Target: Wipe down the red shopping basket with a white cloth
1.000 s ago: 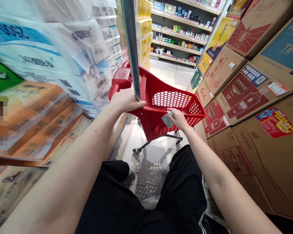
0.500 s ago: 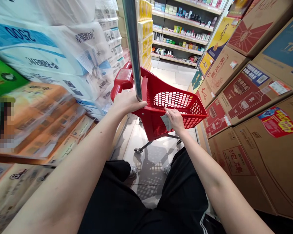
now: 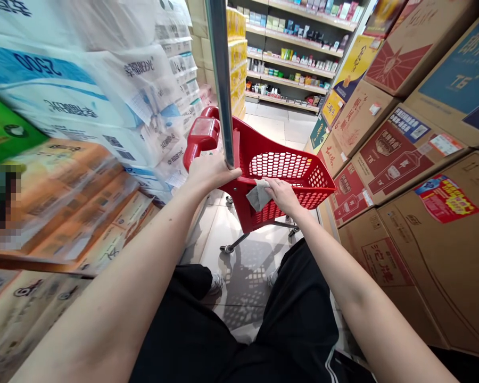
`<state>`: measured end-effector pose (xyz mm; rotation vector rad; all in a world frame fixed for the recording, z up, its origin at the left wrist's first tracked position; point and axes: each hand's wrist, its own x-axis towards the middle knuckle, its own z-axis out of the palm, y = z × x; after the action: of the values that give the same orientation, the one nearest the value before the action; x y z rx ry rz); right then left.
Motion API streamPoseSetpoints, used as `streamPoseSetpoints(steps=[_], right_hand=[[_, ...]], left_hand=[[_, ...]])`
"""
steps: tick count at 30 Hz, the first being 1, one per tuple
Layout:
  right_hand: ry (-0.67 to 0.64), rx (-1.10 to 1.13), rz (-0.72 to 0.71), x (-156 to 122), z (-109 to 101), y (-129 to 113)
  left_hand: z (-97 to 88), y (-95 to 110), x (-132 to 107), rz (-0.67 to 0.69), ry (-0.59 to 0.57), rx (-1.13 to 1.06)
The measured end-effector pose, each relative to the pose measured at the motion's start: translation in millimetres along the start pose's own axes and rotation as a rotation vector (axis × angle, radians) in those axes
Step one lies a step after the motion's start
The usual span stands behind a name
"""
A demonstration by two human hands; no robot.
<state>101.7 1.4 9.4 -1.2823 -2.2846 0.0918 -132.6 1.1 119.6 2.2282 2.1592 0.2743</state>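
A red plastic shopping cart (image 3: 243,207) with a honeycomb-holed basket stands in front of me. My left hand (image 3: 209,171) is closed on its handle end, beside the base of an upright metal pole (image 3: 220,80); the thumb lies across the pole's foot and the other fingers are mostly hidden. A grey cloth (image 3: 258,196) hangs over the near top rim of the basket. My right hand (image 3: 282,194) holds the cloth at its right edge, pressing it to the rim with the fingers over the top.
Plastic-wrapped tissue packs (image 3: 143,69) are stacked on the left, with orange packs (image 3: 75,197) lower down. Cardboard cartons (image 3: 435,255) line the right side. Shelves of small bottles and boxes (image 3: 295,58) stand beyond the tiled floor (image 3: 223,282).
My right hand has slid left along the near rim with the cloth, which now shows more fully and drapes nearer my left hand. The left hand keeps its hold.
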Motion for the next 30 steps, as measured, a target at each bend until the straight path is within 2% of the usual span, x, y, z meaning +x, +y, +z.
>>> streamPoseSetpoints(steps=[3,7,11,16,22,27,30], right_hand=[[0.019,-0.084,0.014,-0.8,2.9,0.7],[0.031,-0.124,-0.061,8.3,4.4,-19.0],[0.028,-0.125,-0.078,15.0,8.5,-36.5],[0.055,-0.113,-0.102,18.0,13.6,-43.2],[0.095,0.002,-0.102,15.0,14.2,-26.6],[0.096,-0.066,0.098,5.0,14.2,4.4],[0.096,-0.132,0.136,-0.2,13.0,11.9]], left_hand=[[-1.1,3.1,-2.1,-0.017,0.003,0.005],[-3.5,7.1,-5.0,-0.032,0.014,0.007],[-4.1,7.3,-5.9,-0.032,0.018,0.010],[-0.9,5.0,-5.2,-0.042,0.024,0.008],[0.7,3.2,-5.5,-0.026,0.025,-0.012],[0.1,3.6,-5.5,-0.007,0.045,0.004],[-0.3,4.6,-6.0,-0.009,0.043,0.010]])
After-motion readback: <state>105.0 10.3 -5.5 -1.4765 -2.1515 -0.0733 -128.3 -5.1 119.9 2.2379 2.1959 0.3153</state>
